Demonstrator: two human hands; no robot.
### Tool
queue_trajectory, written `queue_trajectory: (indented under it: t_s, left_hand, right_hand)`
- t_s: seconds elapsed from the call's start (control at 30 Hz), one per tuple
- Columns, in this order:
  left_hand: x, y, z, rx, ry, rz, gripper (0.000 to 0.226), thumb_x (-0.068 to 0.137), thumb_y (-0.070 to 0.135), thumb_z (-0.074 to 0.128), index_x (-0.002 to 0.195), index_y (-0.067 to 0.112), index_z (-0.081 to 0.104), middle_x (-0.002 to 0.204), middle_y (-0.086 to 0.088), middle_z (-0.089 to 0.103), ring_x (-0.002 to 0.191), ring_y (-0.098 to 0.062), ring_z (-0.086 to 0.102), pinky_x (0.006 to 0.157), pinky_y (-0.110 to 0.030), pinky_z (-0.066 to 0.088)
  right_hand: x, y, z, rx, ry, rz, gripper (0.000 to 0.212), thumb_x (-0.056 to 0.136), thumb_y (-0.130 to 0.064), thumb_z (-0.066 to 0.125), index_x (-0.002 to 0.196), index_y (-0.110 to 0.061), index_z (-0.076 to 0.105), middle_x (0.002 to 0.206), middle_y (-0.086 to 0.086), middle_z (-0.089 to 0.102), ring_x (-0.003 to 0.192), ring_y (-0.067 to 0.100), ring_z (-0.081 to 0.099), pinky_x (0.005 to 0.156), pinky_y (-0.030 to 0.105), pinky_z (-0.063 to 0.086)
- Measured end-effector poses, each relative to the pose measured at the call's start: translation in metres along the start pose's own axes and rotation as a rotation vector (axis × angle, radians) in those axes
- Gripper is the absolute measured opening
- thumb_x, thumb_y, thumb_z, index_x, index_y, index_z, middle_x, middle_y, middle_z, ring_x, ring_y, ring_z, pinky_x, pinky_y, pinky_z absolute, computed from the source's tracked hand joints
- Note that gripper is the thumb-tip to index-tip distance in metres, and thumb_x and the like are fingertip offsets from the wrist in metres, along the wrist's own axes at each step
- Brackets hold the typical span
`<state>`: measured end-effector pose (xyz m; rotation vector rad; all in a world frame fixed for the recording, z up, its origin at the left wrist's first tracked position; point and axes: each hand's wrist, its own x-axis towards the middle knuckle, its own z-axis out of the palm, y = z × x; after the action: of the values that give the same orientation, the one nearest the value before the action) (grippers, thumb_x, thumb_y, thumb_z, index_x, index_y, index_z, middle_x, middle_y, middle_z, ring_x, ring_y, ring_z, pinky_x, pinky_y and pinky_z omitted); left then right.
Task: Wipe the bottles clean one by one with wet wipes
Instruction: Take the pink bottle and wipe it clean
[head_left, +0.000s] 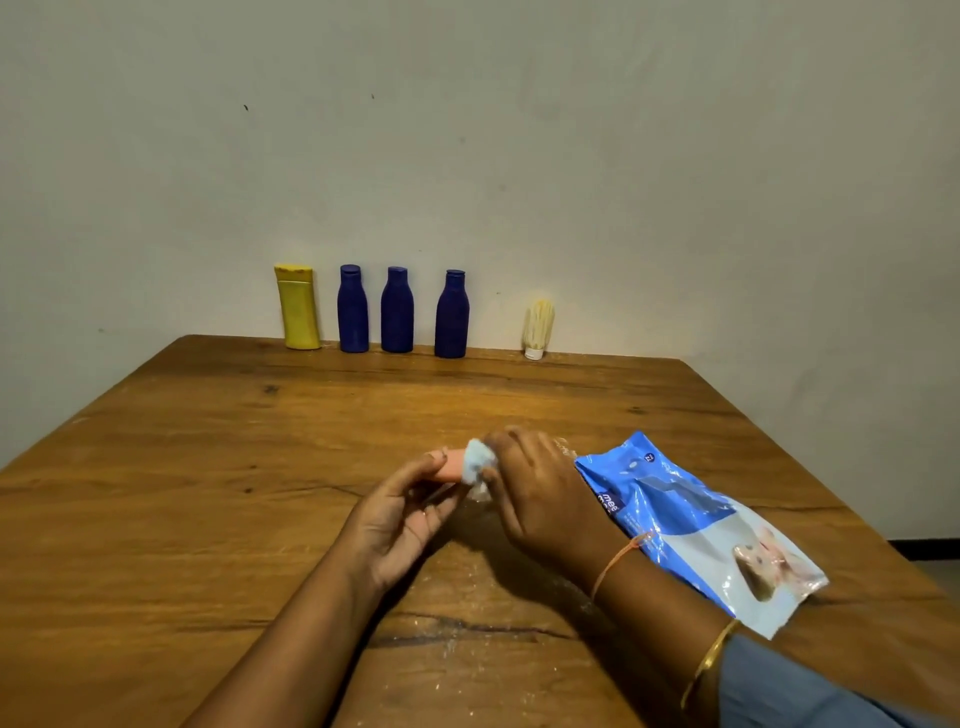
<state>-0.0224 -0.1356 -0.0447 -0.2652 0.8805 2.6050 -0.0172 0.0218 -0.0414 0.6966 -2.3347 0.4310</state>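
Observation:
My left hand (402, 512) grips a small pinkish-orange bottle (451, 467) lying sideways just above the table's middle. My right hand (535, 491) pinches a crumpled white wet wipe (477, 465) against the bottle's right end; much of the bottle is hidden by the wipe and my fingers. Along the far edge by the wall stand a yellow bottle (298, 307) and three dark blue bottles (352, 310) (397, 310) (452, 315), all upright.
A blue and white wet-wipe pack (696, 525) lies flat on the wooden table (208, 467) right of my right hand. A small cream brush with a white base (537, 328) stands at the far edge, right of the bottles. Wall behind.

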Motion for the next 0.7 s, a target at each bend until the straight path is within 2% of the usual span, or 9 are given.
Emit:
queue_trajectory:
  t_s: [0.07, 0.17, 0.2, 0.23, 0.37, 0.47, 0.53, 0.63, 0.7]
  left_hand:
    - [-0.003, 0.001, 0.001, 0.06, -0.021, 0.051, 0.042, 0.074, -0.001, 0.058, 0.116, 0.003, 0.06, 0.114, -0.025, 0.06, 0.103, -0.033, 0.062, 0.076, -0.035, 0.058]
    - [-0.012, 0.003, 0.006, 0.241, -0.04, 0.151, 0.044, 0.079, -0.01, 0.054, 0.116, 0.014, 0.06, 0.118, -0.018, 0.058, 0.107, -0.034, 0.06, 0.073, -0.033, 0.059]
    - [-0.015, 0.002, 0.009, 0.358, -0.027, 0.183, 0.043, 0.081, -0.01, 0.054, 0.114, 0.017, 0.06, 0.118, -0.014, 0.057, 0.105, -0.032, 0.061, 0.073, -0.033, 0.059]
    - [-0.018, 0.001, 0.011, 0.482, -0.01, 0.206, 0.042, 0.083, -0.009, 0.054, 0.112, 0.021, 0.06, 0.117, -0.01, 0.056, 0.103, -0.03, 0.061, 0.074, -0.035, 0.059]
    - [-0.022, -0.008, 0.012, 0.842, 0.048, 0.278, 0.042, 0.077, -0.007, 0.065, 0.088, 0.033, 0.068, 0.104, -0.006, 0.062, 0.095, -0.028, 0.065, 0.078, -0.048, 0.058]
    - [-0.02, -0.009, 0.007, 1.062, 0.168, 0.492, 0.026, 0.076, 0.0, 0.067, 0.079, 0.026, 0.066, 0.081, 0.0, 0.068, 0.082, -0.021, 0.067, 0.07, -0.046, 0.059]
    - [-0.02, -0.009, 0.004, 1.337, 0.254, 0.673, 0.02, 0.078, 0.009, 0.068, 0.076, 0.027, 0.059, 0.074, 0.005, 0.065, 0.074, -0.011, 0.064, 0.062, -0.033, 0.056]
    - [-0.019, -0.01, 0.001, 1.587, 0.303, 0.881, 0.019, 0.081, 0.018, 0.062, 0.084, 0.033, 0.051, 0.079, 0.013, 0.058, 0.073, -0.001, 0.054, 0.057, -0.023, 0.044]
    - [-0.015, -0.011, -0.003, 1.661, 0.285, 0.923, 0.021, 0.082, 0.017, 0.058, 0.089, 0.033, 0.046, 0.086, 0.014, 0.051, 0.078, -0.005, 0.048, 0.059, -0.022, 0.038]
  right_hand:
    - [0.006, -0.006, 0.0, 0.27, 0.001, 0.334, 0.026, 0.098, -0.031, 0.031, 0.085, -0.017, 0.048, 0.08, -0.002, 0.05, 0.068, 0.009, 0.044, 0.059, 0.014, 0.034]
    - [0.019, -0.001, -0.002, 0.71, -0.147, 0.868, 0.032, 0.099, -0.018, 0.033, 0.07, -0.017, 0.046, 0.065, 0.001, 0.048, 0.051, 0.008, 0.045, 0.042, 0.014, 0.032]
    - [0.022, 0.001, -0.003, 0.747, -0.175, 0.918, 0.033, 0.098, -0.016, 0.033, 0.067, -0.016, 0.046, 0.062, 0.002, 0.047, 0.047, 0.008, 0.044, 0.04, 0.016, 0.032]
    - [0.022, 0.002, -0.005, 0.713, -0.166, 0.877, 0.035, 0.098, -0.016, 0.034, 0.065, -0.018, 0.045, 0.062, 0.001, 0.046, 0.049, 0.009, 0.044, 0.04, 0.015, 0.032]
    - [0.009, -0.007, -0.012, 0.368, -0.094, 0.343, 0.028, 0.097, -0.028, 0.037, 0.069, -0.031, 0.038, 0.07, -0.015, 0.042, 0.067, -0.001, 0.04, 0.058, 0.011, 0.031]
    - [0.009, -0.012, -0.016, 0.374, -0.139, 0.232, 0.028, 0.098, -0.027, 0.039, 0.071, -0.035, 0.036, 0.07, -0.015, 0.041, 0.066, -0.001, 0.04, 0.06, 0.013, 0.032]
    - [0.012, -0.015, -0.016, 0.487, -0.091, 0.382, 0.032, 0.098, -0.023, 0.04, 0.067, -0.031, 0.04, 0.066, -0.011, 0.043, 0.061, 0.002, 0.04, 0.057, 0.016, 0.032]
    - [0.022, -0.017, -0.012, 0.901, -0.179, 0.946, 0.026, 0.097, -0.02, 0.036, 0.075, -0.017, 0.049, 0.069, 0.007, 0.053, 0.05, 0.014, 0.045, 0.046, 0.025, 0.034]
    - [0.025, -0.02, -0.01, 1.04, -0.217, 1.169, 0.022, 0.095, -0.018, 0.035, 0.078, -0.015, 0.05, 0.073, 0.016, 0.054, 0.041, 0.014, 0.043, 0.038, 0.017, 0.03]
